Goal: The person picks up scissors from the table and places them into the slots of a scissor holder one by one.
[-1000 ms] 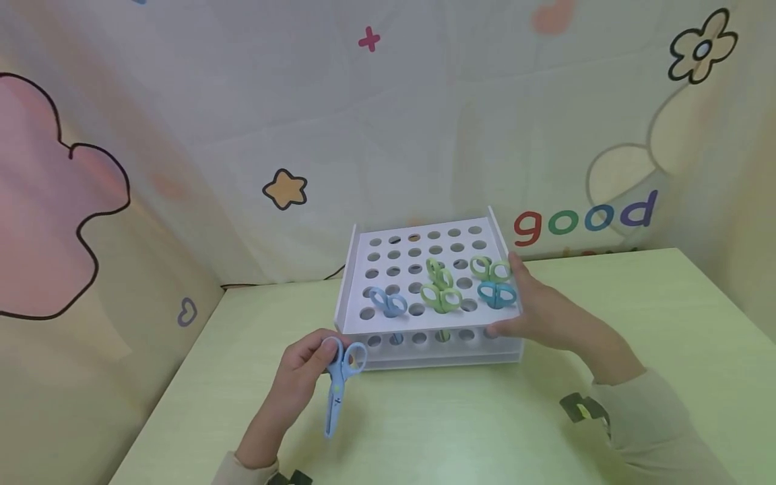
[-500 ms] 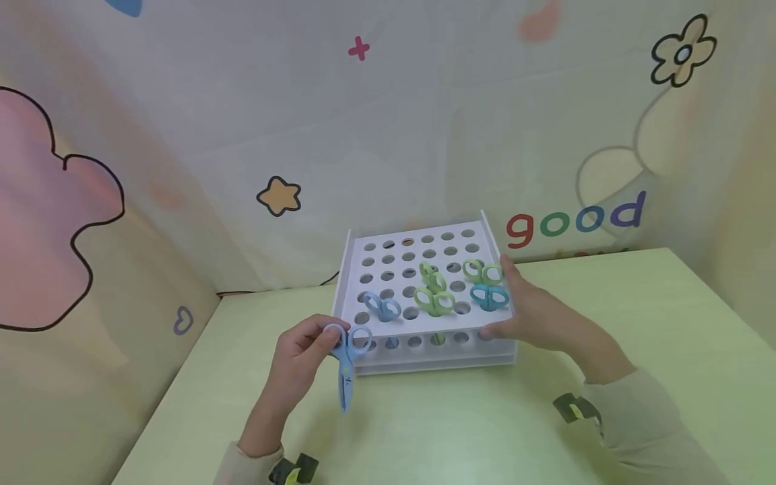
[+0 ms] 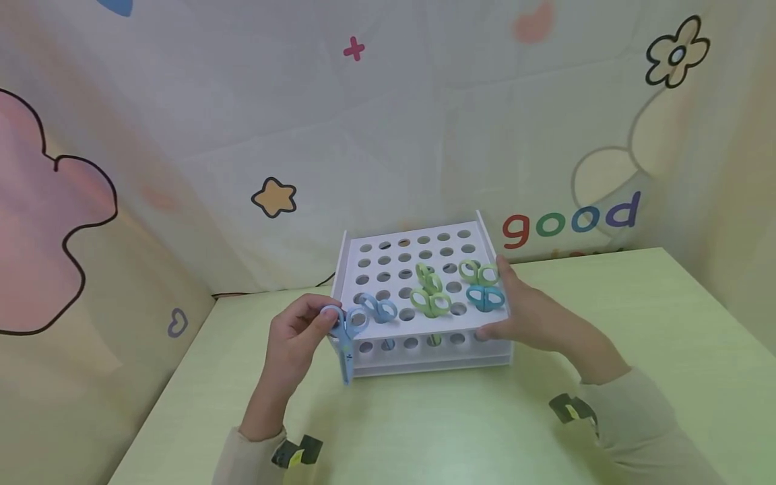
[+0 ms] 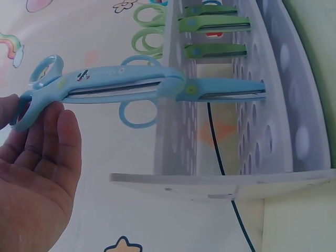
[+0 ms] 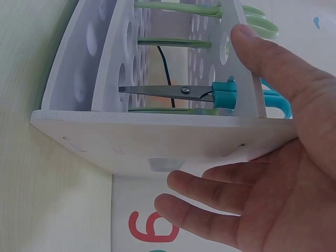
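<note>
My left hand [image 3: 292, 337] pinches one ring of light-blue scissors [image 3: 345, 343], which hang blades down at the front left corner of a white holed rack [image 3: 376, 331]. In the left wrist view their blade overlaps the rack's edge; I cannot tell if they touch. Beside them another pair of light-blue scissors [image 3: 380, 308] stands in a hole. Green scissors [image 3: 432, 303] and teal scissors [image 3: 485, 297] also stand in holes, handles up. My right hand [image 3: 533, 311] rests at the rack's right side, thumb at the front edge, fingers extended along the side panel [image 5: 168, 142].
The rack stands on a pale green table [image 3: 424, 424] near a printed cloth backdrop [image 3: 388, 148]. A thin dark cable [image 4: 214, 136] runs behind the rack. Many of the rack's holes hold nothing.
My left hand has risen with the light-blue scissors toward the rack's front left corner. The right hand has stayed at the rack's side. The head view has shifted slightly.
</note>
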Action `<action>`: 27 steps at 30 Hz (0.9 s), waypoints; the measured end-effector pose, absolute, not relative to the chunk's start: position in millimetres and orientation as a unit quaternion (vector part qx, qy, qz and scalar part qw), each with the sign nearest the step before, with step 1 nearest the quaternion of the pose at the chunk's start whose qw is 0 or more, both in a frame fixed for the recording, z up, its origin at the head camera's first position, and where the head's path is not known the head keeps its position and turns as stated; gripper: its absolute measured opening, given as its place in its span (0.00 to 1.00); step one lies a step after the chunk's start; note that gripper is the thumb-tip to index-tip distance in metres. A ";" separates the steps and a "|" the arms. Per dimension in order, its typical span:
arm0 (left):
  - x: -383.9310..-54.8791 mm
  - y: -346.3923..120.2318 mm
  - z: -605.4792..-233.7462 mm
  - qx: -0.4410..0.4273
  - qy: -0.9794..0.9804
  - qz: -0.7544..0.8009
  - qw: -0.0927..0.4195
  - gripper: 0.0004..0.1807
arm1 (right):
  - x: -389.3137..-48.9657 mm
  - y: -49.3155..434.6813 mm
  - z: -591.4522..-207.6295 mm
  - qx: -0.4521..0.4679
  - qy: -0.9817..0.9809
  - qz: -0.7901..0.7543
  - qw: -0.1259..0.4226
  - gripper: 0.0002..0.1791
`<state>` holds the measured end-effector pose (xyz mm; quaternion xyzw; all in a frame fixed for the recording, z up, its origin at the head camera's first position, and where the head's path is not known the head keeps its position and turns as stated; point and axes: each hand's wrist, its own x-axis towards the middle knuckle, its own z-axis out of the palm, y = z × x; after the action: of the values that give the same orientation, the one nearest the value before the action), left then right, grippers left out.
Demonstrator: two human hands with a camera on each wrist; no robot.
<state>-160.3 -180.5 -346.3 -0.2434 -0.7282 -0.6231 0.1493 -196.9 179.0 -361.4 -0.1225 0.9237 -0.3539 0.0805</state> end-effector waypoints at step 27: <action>-201.2 -161.7 -317.5 -0.127 -0.670 -0.672 0.288 0.11 | -196.6 179.6 -361.0 -0.120 0.925 -0.353 0.078 0.75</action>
<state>-201.2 -161.7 -317.5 -0.1274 -0.6700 -0.6722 0.2880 -196.6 179.6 -361.0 -0.1204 0.9247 -0.3528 0.0778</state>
